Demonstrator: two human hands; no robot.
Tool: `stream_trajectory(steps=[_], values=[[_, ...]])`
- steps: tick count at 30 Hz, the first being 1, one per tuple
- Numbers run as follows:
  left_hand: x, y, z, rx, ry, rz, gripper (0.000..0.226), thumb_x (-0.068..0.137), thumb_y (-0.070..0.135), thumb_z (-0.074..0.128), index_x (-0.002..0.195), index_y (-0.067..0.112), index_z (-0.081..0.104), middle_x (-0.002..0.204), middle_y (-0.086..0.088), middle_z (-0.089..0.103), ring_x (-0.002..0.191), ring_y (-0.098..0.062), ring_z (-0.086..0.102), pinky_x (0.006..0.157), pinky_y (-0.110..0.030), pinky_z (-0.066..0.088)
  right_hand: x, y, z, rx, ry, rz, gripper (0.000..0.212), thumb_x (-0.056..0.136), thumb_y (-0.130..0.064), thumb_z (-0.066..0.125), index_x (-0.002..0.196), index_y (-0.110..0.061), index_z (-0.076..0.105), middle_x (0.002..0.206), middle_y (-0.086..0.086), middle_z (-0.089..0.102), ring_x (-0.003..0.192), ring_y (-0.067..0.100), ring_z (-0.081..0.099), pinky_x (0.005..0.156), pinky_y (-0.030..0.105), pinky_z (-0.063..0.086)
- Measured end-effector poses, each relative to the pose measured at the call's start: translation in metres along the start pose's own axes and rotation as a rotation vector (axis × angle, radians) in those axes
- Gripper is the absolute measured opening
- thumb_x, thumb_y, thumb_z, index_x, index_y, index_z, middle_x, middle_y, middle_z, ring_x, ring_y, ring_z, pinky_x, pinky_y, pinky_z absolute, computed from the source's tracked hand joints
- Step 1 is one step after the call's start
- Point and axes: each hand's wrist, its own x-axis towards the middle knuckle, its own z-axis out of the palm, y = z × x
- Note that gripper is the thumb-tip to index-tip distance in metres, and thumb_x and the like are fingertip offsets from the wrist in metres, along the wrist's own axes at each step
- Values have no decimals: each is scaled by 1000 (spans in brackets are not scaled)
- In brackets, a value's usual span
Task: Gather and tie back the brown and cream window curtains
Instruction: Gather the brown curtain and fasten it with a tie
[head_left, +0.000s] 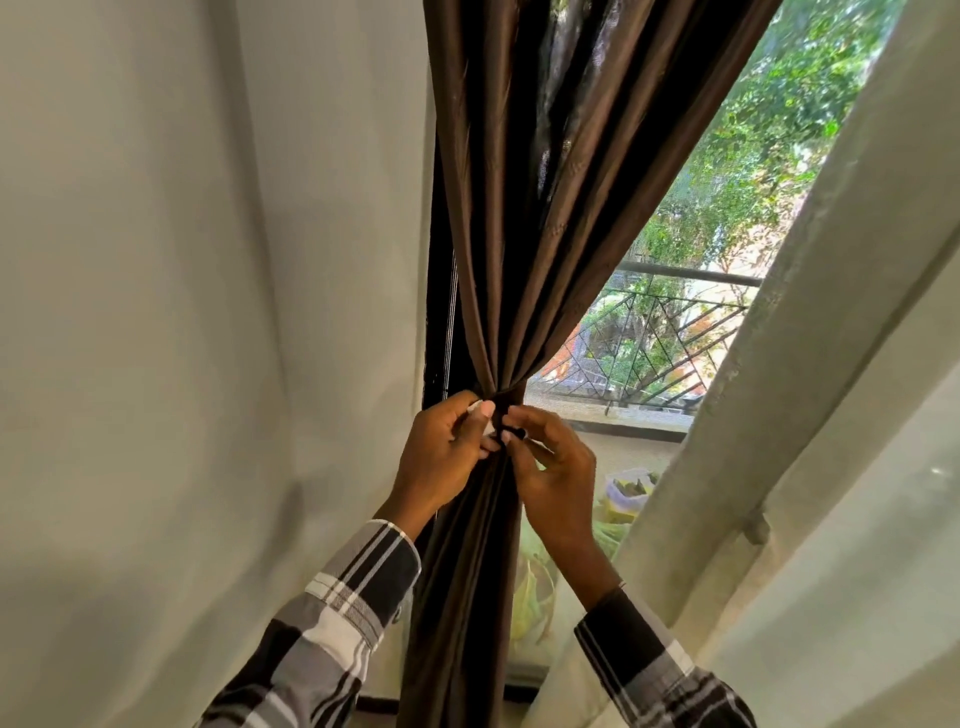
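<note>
The brown curtain (498, 234) hangs at the left edge of the window (691, 291), its folds drawn in to a narrow waist so that the glass beside it is uncovered. Both hands work at that waist, close together, almost touching. The left hand (444, 452) has its fingers curled round the bunched cloth and pinches something pale against it, probably 1 end of the tie; what it is I cannot tell. The right hand (553, 467) pinches a small dark tie (511, 432) at the front of the bunch, apparently to fasten it while the other hand keeps the folds from spreading. The cream curtain (810, 415) hangs loose along the right edge of the window, with no tie on it yet.
</note>
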Motion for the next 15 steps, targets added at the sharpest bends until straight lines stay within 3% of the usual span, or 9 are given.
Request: stream_trajectory(steps=[3,7,10,13,15], values=[[3,-6,-6,80,62,24,16,98,24,54,91,17,67,76,1,70,68,-8,70,70,-29,60,4,0,-3,59,43,80,41,80,10,72,94,-29,68,92,-9,73,88,9,70,77,19,54],[9,-12,-17,119,137,66,13,97,20,58,91,23,68,73,0,70,62,-9,68,65,-24,56,9,0,-12,130,0,126,43,79,11,71,90,-30,70,86,-4,75,83,15,72,75,29,59],[14,-18,-27,91,125,59,12,97,20,58,95,19,69,84,-1,71,73,-10,70,71,-32,59,21,1,-26,138,-30,140,37,79,15,69,92,-20,71,82,-6,74,79,8,71,75,24,57],[14,-19,-28,-8,73,30,20,97,19,57,112,20,70,102,3,72,93,-15,70,85,-38,58,39,5,-33,84,-74,128,33,81,14,67,98,-14,70,84,-3,73,83,9,70,77,24,56],[11,-18,-26,-76,33,-27,20,98,20,55,113,20,69,98,-1,73,93,-24,69,86,-40,55,48,9,-33,83,-92,138,34,82,15,64,100,-14,69,83,-8,71,83,7,68,78,23,55]])
